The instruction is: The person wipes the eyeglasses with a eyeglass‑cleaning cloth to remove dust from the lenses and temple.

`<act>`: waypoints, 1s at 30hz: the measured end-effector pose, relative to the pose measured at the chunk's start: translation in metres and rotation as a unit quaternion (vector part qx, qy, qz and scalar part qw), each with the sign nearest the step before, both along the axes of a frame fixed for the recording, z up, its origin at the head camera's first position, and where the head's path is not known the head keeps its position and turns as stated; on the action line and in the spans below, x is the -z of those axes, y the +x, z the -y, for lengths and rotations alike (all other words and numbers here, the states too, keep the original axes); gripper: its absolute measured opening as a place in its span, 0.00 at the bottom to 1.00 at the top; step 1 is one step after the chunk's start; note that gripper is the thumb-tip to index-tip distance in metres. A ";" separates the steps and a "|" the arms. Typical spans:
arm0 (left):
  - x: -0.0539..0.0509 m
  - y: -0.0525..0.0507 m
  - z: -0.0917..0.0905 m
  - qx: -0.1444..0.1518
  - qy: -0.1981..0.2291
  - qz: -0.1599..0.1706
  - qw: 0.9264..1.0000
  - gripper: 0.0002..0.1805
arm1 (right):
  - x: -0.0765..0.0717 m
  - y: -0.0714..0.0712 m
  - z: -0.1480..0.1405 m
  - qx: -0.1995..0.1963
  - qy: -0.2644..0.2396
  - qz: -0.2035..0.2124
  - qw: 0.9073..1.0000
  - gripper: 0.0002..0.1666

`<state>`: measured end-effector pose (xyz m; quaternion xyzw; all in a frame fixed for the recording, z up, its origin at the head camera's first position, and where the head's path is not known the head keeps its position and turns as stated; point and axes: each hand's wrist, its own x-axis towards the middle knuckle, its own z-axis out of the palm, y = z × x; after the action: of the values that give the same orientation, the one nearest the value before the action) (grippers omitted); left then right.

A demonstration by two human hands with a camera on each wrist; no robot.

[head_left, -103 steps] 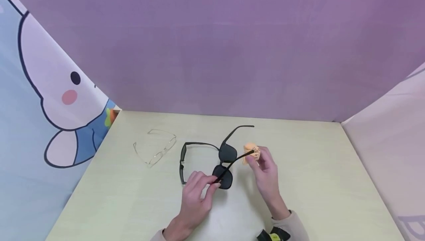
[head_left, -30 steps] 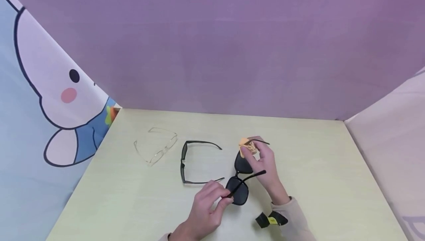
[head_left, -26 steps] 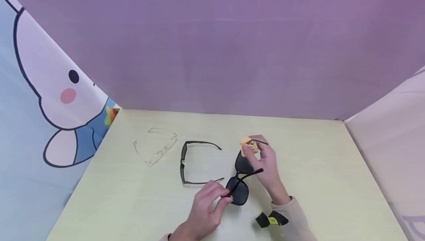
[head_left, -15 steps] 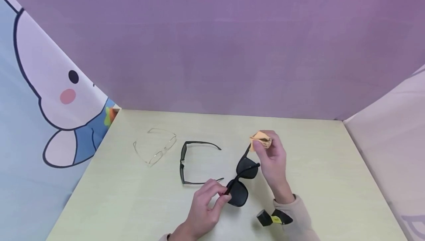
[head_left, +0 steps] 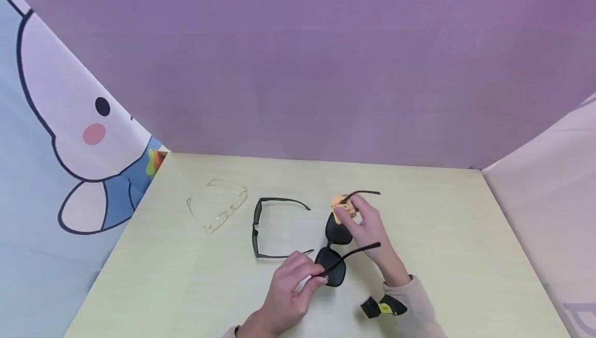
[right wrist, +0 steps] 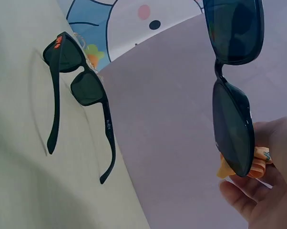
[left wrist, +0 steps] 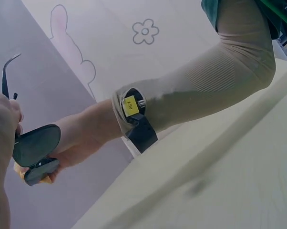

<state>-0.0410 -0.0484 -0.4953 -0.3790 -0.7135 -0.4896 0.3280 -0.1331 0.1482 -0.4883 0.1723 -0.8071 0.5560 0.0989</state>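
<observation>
A pair of black sunglasses (head_left: 331,268) is held above the table, its temples unfolded. My left hand (head_left: 289,290) pinches it at the near hinge. My right hand (head_left: 376,234) holds a bunched orange patterned cloth (head_left: 343,207) around the far temple by its hinge; the temple's tip sticks out past the fingers. In the right wrist view, the cloth (right wrist: 259,167) is partly hidden behind the lower lens (right wrist: 230,129). Only part of my left hand (left wrist: 1,133) shows in the left wrist view, beside a dark lens (left wrist: 37,144).
Another pair of black sunglasses (head_left: 255,224) lies unfolded on the table (head_left: 442,234), left of the held pair. Farther left are thin-rimmed clear glasses (head_left: 226,215). A purple panel (head_left: 302,69) stands behind the table. A black wrist device (head_left: 384,307) is strapped at my right sleeve.
The held sunglasses have come right, away from the pair on the table. Over the last half second the cloth has gone from the far temple's tip back to its hinge end.
</observation>
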 end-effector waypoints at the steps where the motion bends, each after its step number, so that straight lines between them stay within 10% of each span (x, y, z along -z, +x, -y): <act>1: 0.001 0.000 0.000 0.002 0.000 0.002 1.000 0.05 | 0.001 0.000 0.000 -0.002 0.007 0.004 1.000 0.04; 9: 0.007 0.003 0.000 -0.009 -0.001 0.067 0.998 0.03 | -0.009 0.001 0.001 -0.028 -0.109 -0.015 0.994 0.07; 17: 0.011 0.004 0.003 -0.005 0.011 0.080 0.997 0.06 | -0.019 0.001 0.000 -0.086 -0.278 -0.113 0.950 0.11; 25: 0.011 0.002 0.001 -0.001 0.006 0.038 0.999 0.05 | -0.007 0.000 0.000 -0.045 -0.075 -0.018 0.996 0.10; 30: 0.013 0.003 0.001 -0.010 0.003 0.050 0.999 0.04 | 0.003 0.002 0.001 -0.042 0.013 0.014 0.999 0.09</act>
<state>-0.0384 -0.0496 -0.5083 -0.3460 -0.7311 -0.5071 0.2977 -0.1312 0.1471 -0.4912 0.1992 -0.8075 0.5518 0.0618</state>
